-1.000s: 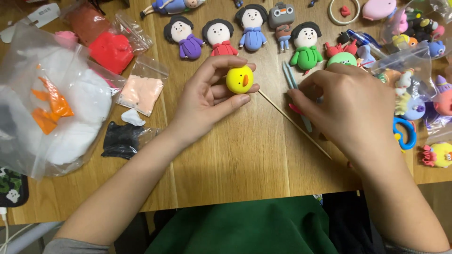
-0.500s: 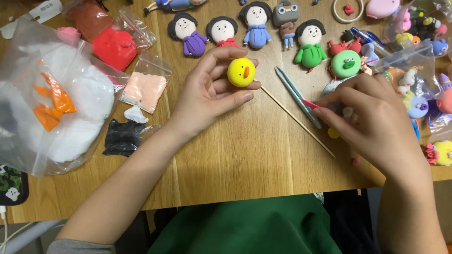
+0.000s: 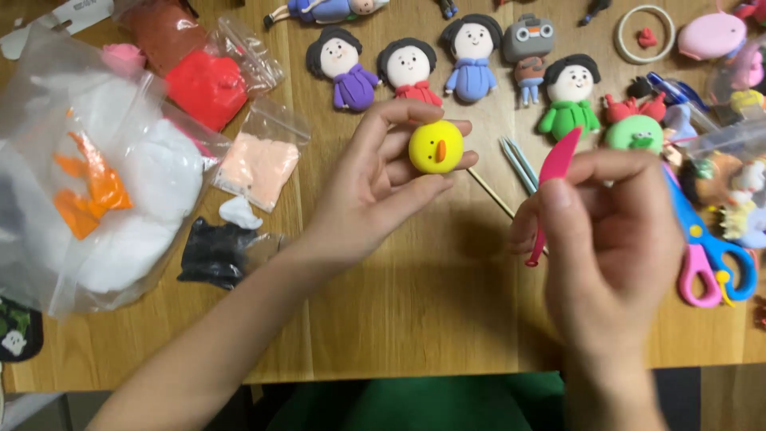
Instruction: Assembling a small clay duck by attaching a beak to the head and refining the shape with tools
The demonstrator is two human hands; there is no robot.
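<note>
A: What is in the left hand (image 3: 375, 191)?

B: A little yellow clay ball (image 3: 436, 147) with an orange beak. The fingers (image 3: 399, 112) curl around it and pinch it, so it sits up off the wooden surface (image 3: 415, 303), about in the middle, a bit toward the far edge.

A: And the right hand (image 3: 610, 231)?

B: It holds a pink clay tool (image 3: 552, 183), thin and curved like a tiny knife. The thumb and fingers are closed tight on it. The pointy tip sticks up. The tool is near the ball but not touching it.

A: What lies under the hands?

B: A thin wooden stick (image 3: 491, 194) and two blue-grey sticks (image 3: 519, 164) lie flat on the surface between the two hands.

A: What is behind the ball?

B: A row of small clay dolls with black hair. One is purple (image 3: 347, 68), one is red (image 3: 411, 70), one is blue (image 3: 472, 57) and one is green (image 3: 570, 96). A grey robot figure (image 3: 528, 46) stands between the blue one and the green one.

A: And at the sides?

B: Near the right edge lie blue and pink scissors (image 3: 706, 251). Toward the left edge is a big clear bag (image 3: 88, 175) with white and orange clay. Close to it are small bags of red clay (image 3: 209, 86), peach clay (image 3: 257, 160) and black clay (image 3: 217, 251).
</note>
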